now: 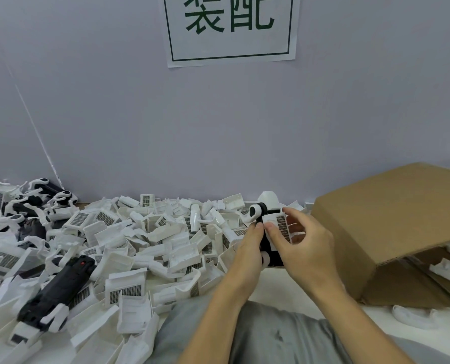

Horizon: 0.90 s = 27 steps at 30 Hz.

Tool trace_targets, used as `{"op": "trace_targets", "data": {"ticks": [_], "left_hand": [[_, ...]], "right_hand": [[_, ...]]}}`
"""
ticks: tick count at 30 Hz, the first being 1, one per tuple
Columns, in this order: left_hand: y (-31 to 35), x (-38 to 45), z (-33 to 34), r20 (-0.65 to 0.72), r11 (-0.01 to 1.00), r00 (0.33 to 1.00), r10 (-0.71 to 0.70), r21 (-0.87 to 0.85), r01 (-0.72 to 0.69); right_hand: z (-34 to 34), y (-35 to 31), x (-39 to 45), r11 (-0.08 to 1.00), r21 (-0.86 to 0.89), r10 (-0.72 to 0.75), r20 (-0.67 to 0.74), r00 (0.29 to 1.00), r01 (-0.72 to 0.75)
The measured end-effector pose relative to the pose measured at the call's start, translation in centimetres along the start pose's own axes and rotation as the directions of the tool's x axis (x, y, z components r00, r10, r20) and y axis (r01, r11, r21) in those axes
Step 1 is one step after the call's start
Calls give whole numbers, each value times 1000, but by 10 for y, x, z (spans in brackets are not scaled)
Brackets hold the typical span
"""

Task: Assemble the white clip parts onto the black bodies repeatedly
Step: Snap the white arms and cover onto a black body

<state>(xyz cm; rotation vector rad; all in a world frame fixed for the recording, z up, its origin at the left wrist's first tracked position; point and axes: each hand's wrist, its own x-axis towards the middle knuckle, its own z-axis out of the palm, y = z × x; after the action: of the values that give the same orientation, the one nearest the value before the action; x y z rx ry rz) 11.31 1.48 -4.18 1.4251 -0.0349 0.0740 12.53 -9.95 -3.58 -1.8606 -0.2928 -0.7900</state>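
At the far left of the counter [284,292] lies a small group of finished pieces [38,200], black with white arms, and in front of them one long black body [58,287] rests on top of the loose white clip parts [150,240], which cover most of the surface in a deep heap. This heap is the first risk: the parts lie across each other, so a careless reach can pull several out together or push some over the near edge. To the right of the heap, the left hand [247,252] holds the black body in work [270,248] from the side and below, its grip closed around it, fingertips up near the round white and black head. The right hand [301,240] comes from the other side, and its grip is closed on a white clip part with a grille [279,227], thumb on the front face and fingers behind, pressing it against the body. I cannot see whether the clip is already seated. I think that if it goes on tilted, the tabs may not catch, or may bend or break under force, and a finger can be pinched between the parts. At the far right stands an open cardboard box [392,232] with white curved parts [449,271] under its flap; a finished piece dropped carelessly there can land outside.
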Motion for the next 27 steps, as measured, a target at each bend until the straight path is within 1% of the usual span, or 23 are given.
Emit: {"op": "trace_targets", "data": {"ticks": [2,6,9,13,15,18,21,24,27], "left_hand": [[-1,0,1,41,1000,999,5,-8,-5],[-2,1,1,61,1000,998,28,1,-29],[-4,2,-1,66,999,997,42,9,-43],[0,-2,-2,79,995,992,99,25,-101],[1,-4,-1,67,994,992,103,35,-106],[-3,2,0,49,994,993,104,24,-105],[0,1,1,22,996,997,78,33,-79],[-1,-1,-1,13,995,996,87,56,-88],[-1,1,-5,-45,997,996,80,-7,-80]], "right_hand": [[2,0,0,1000,-19,-6,-18,1000,5],[6,-2,-1,997,-51,-50,-10,999,50],[7,-1,-2,995,-71,-67,38,997,70],[6,1,-5,990,-46,-128,136,982,135],[7,2,-7,987,-55,-141,167,976,152],[8,0,-7,990,-43,-129,138,982,136],[9,-1,-9,987,-55,-143,126,982,151],[8,-1,-10,978,-98,-161,205,965,184],[7,0,-12,987,21,-160,311,937,162]]}}
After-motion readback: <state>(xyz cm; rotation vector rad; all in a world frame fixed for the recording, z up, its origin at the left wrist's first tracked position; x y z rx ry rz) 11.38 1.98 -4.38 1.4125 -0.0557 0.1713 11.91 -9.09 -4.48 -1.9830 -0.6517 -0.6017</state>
